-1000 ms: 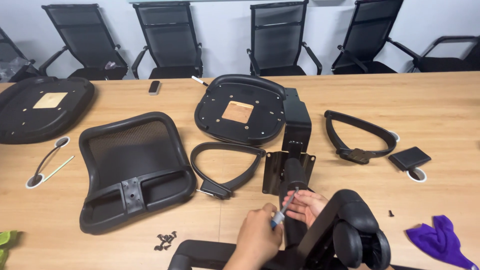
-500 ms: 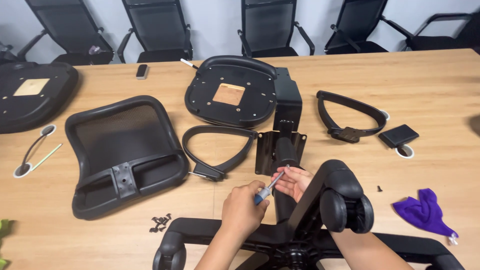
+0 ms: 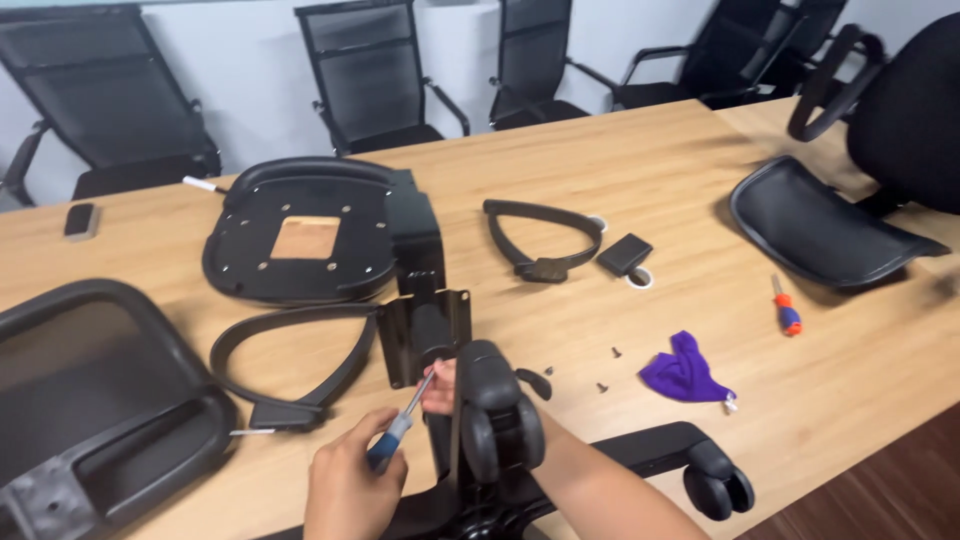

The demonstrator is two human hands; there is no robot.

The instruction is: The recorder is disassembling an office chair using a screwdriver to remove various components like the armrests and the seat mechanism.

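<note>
One screwdriver point(image 3: 398, 425) clasped in left hand point(image 3: 350, 480) grip, tip up.

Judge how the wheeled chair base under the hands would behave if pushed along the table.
The chair base would probably roll rather than slide, since its castor wheels rest on the smooth wooden table. It looks bulky and likely heavy. With one castor raised in the air, it may rock or tip.
</note>
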